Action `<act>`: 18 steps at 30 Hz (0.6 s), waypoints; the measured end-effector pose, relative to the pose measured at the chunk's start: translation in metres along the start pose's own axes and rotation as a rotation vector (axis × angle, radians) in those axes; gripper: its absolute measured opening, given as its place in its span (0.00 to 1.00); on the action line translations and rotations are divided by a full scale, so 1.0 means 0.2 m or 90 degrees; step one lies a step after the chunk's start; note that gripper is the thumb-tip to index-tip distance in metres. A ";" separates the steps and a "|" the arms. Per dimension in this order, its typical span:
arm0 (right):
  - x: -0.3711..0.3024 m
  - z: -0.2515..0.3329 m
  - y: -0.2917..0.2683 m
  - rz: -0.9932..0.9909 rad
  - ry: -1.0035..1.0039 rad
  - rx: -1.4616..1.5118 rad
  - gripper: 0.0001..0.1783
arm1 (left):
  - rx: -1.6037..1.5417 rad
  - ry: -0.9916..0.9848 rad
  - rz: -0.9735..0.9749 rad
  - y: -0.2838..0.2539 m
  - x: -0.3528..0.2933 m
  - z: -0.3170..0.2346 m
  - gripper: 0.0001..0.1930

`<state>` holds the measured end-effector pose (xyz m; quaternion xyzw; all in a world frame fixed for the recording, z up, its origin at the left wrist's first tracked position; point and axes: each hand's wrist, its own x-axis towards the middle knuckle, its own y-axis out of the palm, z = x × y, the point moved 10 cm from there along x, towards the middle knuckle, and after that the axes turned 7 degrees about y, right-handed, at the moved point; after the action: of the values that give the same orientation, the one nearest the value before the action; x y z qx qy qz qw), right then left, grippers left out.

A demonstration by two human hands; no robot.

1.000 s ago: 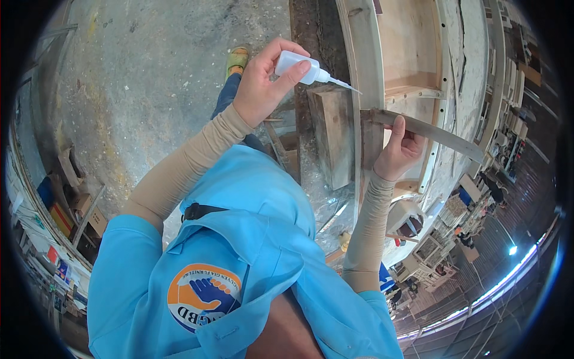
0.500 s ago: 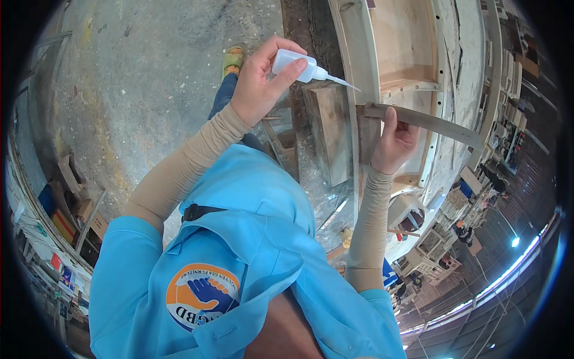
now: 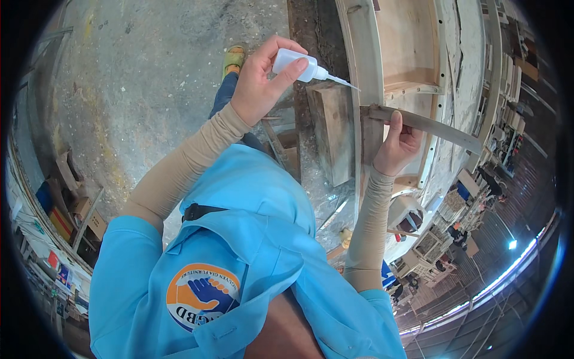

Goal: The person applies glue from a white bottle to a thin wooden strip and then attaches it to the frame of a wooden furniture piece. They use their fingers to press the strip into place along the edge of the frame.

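My left hand (image 3: 263, 79) is wrapped round a small white squeeze bottle (image 3: 310, 71) with a long thin nozzle. The bottle is tilted, its tip pointing right and slightly down, close to the edge of a pale wooden frame (image 3: 366, 57). Thumb and fingers of my right hand (image 3: 396, 149) pinch a slightly curved, grey-brown wooden strip (image 3: 445, 129). The strip lies across the frame's side, its left end a little below the nozzle tip. Whether that end touches the frame I cannot tell.
A thick wooden block (image 3: 332, 134) stands beside the frame on the left. Below the strip, a wooden piece with a dark opening (image 3: 408, 216) shows. Stacked wooden parts (image 3: 433, 242) lie farther right. Cardboard boxes (image 3: 95, 224) sit at the far left.
The frame, the block and the strip have shifted slightly right in view, my right hand with them. My left hand and the bottle stay almost where they were. Both grips are unchanged.
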<state>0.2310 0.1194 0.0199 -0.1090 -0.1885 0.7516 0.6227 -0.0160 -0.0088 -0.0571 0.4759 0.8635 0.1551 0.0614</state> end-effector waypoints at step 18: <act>-0.01 -0.01 -0.02 -0.032 -0.001 -0.029 0.08 | -0.047 -0.013 0.117 0.16 -0.04 0.08 0.21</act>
<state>0.2364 0.1187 0.0202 -0.1174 -0.2089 0.7312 0.6386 0.0181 0.0034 -0.0615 0.5523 0.8092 0.1867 0.0729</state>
